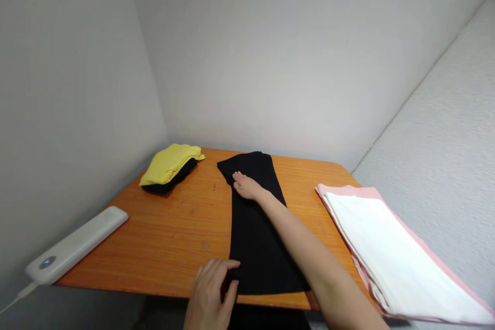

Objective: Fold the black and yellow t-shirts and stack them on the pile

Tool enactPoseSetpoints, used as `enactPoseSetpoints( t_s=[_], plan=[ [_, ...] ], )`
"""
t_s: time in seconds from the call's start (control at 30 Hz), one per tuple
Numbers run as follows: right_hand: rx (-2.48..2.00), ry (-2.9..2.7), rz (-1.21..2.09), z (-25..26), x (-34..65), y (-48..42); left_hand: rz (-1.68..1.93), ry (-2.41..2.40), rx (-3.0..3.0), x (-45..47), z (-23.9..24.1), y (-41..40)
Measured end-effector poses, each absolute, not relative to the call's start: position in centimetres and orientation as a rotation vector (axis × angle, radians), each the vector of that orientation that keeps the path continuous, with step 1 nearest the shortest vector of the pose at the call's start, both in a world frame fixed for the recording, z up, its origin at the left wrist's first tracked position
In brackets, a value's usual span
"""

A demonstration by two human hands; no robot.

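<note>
A long black garment lies folded lengthwise down the middle of the orange wooden table. My right hand rests flat on its far part, fingers stretched out, arm reaching across the cloth. My left hand is at the near left corner of the garment by the table's front edge, fingers curled and pinching the cloth's edge.
A folded yellow garment sits on a folded black one at the back left. A white oblong device with a cable lies at the left edge. Folded white and pink cloths lie at the right. Walls close in on three sides.
</note>
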State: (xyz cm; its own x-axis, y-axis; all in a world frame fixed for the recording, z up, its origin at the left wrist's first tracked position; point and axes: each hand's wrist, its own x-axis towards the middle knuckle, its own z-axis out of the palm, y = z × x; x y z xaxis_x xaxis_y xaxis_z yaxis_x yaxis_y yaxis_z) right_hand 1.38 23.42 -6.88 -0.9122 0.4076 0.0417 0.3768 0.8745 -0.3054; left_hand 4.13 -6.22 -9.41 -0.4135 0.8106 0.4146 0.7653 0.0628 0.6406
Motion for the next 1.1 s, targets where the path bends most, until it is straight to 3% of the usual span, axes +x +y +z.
enactPoseSetpoints(
  t_s=[0.47, 0.7, 0.9, 1.1],
  plan=[
    [-0.616, -2.891, 0.504, -9.6, 1.1, 23.5, 1.480, 2.118, 1.855, 4.0, -12.7, -6.6],
    [-0.608, -2.764, 0.529, -10.6, 1.8, 21.9, 1.294, 2.306, 1.955, 3.7, -12.1, -7.0],
    [-0.586, -2.622, 0.686, -8.3, 3.9, 21.4, 0.988, 2.267, 2.088, 2.9, -10.3, -6.9],
    [-0.405, -2.436, 0.941, -4.6, 15.5, 17.4, 0.989, 2.277, 2.095, 2.5, -11.0, -7.0]
  ],
)
